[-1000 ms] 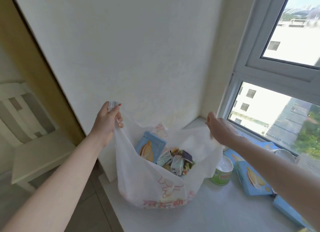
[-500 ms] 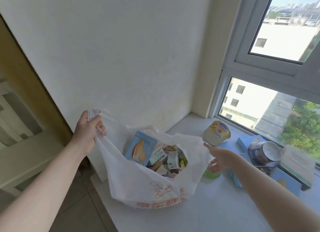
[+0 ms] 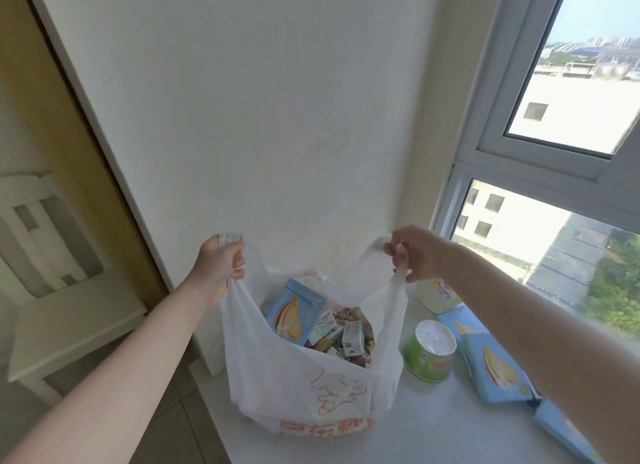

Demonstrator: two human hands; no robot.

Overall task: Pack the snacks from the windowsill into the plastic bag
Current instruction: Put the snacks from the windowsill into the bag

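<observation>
Half a second after reaching open toward the snacks, the right hand point(image 3: 417, 255) is now up at the plastic bag point(image 3: 304, 387), its fingers point(image 3: 398, 252) curled tight around the right handle, while the left hand point(image 3: 221, 261) grips the left handle as before. Stretched between them, the white bag with orange print is held open and rests on the pale windowsill point(image 3: 433, 425), close against the white wall point(image 3: 277, 117). Inside it, a blue biscuit box point(image 3: 298, 313) leans upright at the left, with several small cartons point(image 3: 349, 337) crowded beside it. Out on the sill, just right of the bag, stands a green tub point(image 3: 429, 359) with a white lid. A pale yellow tub point(image 3: 438, 295) sits behind it, partly covered by the right forearm. A second blue box point(image 3: 491, 363) lies flat near the window point(image 3: 554, 255), and another blue box point(image 3: 561, 432) shows partly at the lower right, under the arm.
</observation>
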